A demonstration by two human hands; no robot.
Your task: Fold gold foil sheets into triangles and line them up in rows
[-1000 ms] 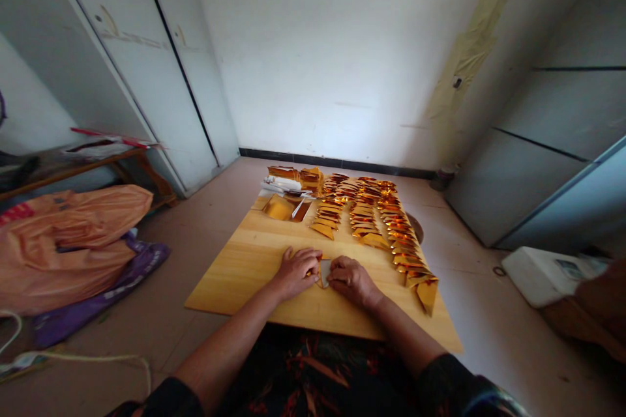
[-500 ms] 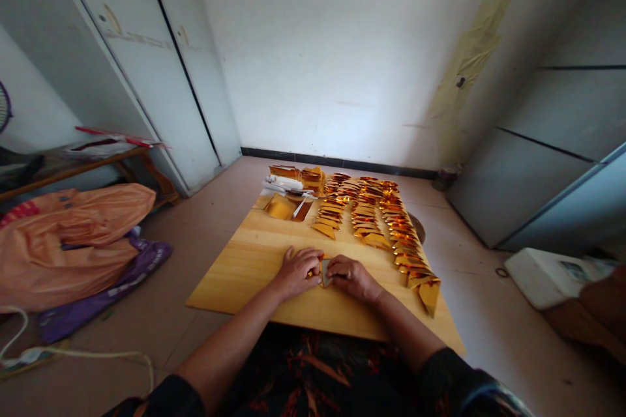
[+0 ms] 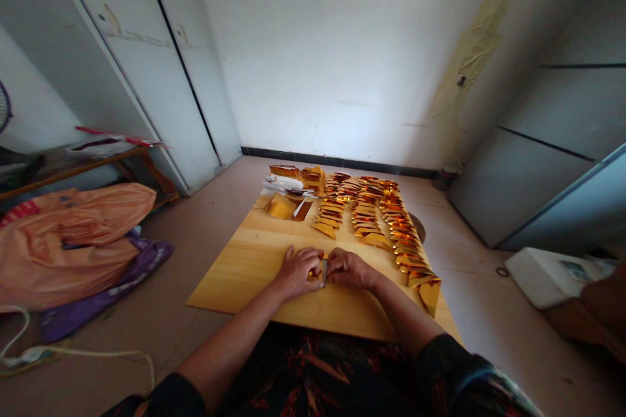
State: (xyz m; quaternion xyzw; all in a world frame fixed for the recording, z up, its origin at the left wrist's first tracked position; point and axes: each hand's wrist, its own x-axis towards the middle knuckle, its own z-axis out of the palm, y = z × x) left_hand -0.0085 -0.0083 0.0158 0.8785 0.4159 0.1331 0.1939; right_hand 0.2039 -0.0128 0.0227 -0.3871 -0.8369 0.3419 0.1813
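Note:
Near the front middle of the wooden board (image 3: 235, 273), my left hand (image 3: 299, 268) has its fingers curled round a small gold paper piece (image 3: 315, 270), partly hidden by them. My right hand (image 3: 349, 268) is closed at its right side, fingertips pinching the edge of the same piece, which shows a greyish face between the hands. Folded gold papers stand in long rows (image 3: 403, 244) on the right of the board. Flat gold sheets (image 3: 281, 206) lie at the back left, beside white paper bundles (image 3: 283, 183).
An orange cloth (image 3: 73, 234) over a purple bag (image 3: 105, 290) lies on the floor at left, with a pale cable (image 3: 98, 354) below. A wooden bench (image 3: 147, 172) stands behind. At right is a white box (image 3: 550, 277). A wall and cabinets surround the board.
The fingers of my right hand have shifted slightly, and less of the paper's greyish face shows between the hands. My left hand has hardly moved.

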